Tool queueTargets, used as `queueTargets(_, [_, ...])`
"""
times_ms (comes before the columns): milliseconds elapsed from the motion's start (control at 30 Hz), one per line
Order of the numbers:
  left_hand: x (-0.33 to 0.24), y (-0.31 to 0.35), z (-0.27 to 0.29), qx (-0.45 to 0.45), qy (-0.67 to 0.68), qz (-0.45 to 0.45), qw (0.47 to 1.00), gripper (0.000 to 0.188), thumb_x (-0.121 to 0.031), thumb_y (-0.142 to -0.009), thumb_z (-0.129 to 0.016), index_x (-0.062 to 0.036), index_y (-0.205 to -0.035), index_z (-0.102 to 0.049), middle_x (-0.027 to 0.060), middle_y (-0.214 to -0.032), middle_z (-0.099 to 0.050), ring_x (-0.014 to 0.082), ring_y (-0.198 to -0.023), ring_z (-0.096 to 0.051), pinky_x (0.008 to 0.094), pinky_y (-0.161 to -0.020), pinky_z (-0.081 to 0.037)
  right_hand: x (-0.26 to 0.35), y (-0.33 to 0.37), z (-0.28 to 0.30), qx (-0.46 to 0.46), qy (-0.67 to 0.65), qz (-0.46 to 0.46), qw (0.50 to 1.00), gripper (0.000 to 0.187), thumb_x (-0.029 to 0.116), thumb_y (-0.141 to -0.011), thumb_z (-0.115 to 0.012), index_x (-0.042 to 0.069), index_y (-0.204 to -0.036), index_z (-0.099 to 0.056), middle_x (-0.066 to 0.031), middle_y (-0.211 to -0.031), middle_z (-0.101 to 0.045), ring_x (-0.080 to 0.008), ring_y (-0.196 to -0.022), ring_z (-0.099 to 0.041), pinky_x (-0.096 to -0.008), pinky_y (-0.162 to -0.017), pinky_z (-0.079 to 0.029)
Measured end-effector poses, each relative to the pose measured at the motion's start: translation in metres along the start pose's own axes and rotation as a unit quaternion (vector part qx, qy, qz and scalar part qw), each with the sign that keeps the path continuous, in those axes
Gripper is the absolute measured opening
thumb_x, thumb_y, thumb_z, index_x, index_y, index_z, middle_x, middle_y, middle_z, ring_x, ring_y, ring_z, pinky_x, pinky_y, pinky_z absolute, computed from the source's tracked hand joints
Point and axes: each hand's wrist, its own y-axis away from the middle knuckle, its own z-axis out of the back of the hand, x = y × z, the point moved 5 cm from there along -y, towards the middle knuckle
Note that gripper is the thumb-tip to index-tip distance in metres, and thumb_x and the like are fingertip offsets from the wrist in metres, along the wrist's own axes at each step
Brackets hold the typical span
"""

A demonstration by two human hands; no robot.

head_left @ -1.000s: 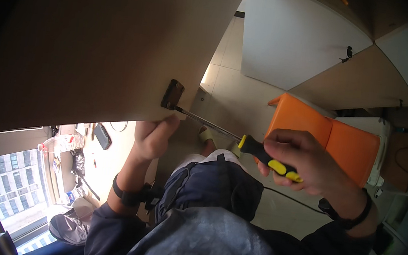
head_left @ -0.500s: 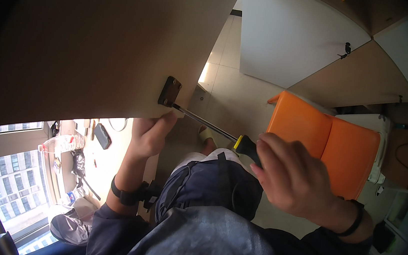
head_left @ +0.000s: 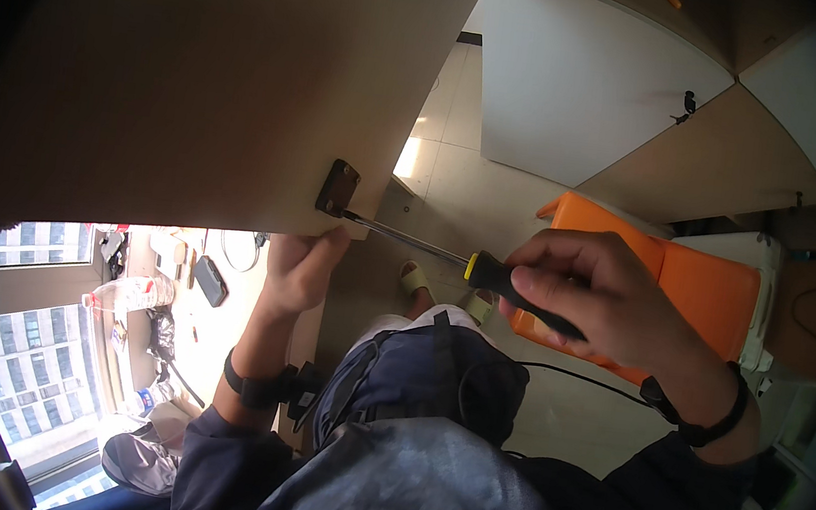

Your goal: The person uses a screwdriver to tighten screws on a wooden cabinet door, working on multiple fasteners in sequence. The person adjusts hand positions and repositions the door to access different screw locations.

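A long screwdriver (head_left: 488,273) with a black handle and yellow collar lies in my right hand (head_left: 595,292), whose fingers are closed round the handle. Its metal shaft runs leftward, and the tip meets the lower end of a small dark rectangular fitting (head_left: 338,188). Screw heads show on that fitting, which sits near the corner of a large wooden board (head_left: 185,89). My left hand (head_left: 304,268) is closed on the board's lower edge, just below the screwdriver tip; some of its fingers are hidden.
Right of my hands stands an orange chair (head_left: 705,299). Cabinet doors (head_left: 588,84) with keys (head_left: 688,104) hang beyond it. At left, a bright ledge beside the window (head_left: 36,344) bears a plastic bottle (head_left: 130,292), a dark case (head_left: 211,281) and a grey cap (head_left: 139,456).
My right hand has moved up and turned on the handle, showing more of it. The tip stays at the fitting, and my left hand keeps its place.
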Motion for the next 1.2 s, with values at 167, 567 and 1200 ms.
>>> queueTargets(167, [0.004,0.004,-0.002,0.001,0.005,0.018,1.000,0.014,0.005,-0.081,-0.048,0.0029,-0.093,-0.055,-0.0013,-0.075,-0.051,0.0040,-0.064,-0.043,0.0204,-0.055,-0.032,-0.003,0.001,0.002,0.009,-0.058,-0.054,0.997,0.019,0.014,-0.092,-0.053,-0.002,-0.101,-0.057,-0.0051,-0.080,-0.063,-0.0034,-0.050,-0.046,-0.0168,-0.041,-0.035])
queueTargets(567, [-0.013,-0.006,-0.008,-0.034,-0.115,-0.055,0.991,0.017,0.002,-0.084,-0.051,0.0041,-0.099,-0.056,0.0020,-0.079,-0.054,0.0069,-0.071,-0.047,0.0219,-0.061,-0.038,0.003,0.032,0.002,-0.123,0.237,0.202,0.942,0.021,0.012,-0.086,-0.061,-0.001,-0.102,-0.057,-0.0060,-0.075,-0.062,-0.0086,-0.062,-0.055,-0.0219,-0.056,-0.042])
queueTargets(1200, [-0.020,-0.002,-0.011,-0.100,-0.136,-0.136,0.976,0.008,-0.001,-0.083,-0.054,0.0042,-0.087,-0.058,-0.0002,-0.068,-0.055,0.0027,-0.058,-0.045,0.0172,-0.053,-0.034,0.011,0.023,-0.010,-0.155,0.341,0.336,0.864,0.026,0.009,-0.079,-0.068,-0.001,-0.101,-0.057,-0.0128,-0.086,-0.065,-0.0223,-0.070,-0.067,-0.0286,-0.060,-0.052])
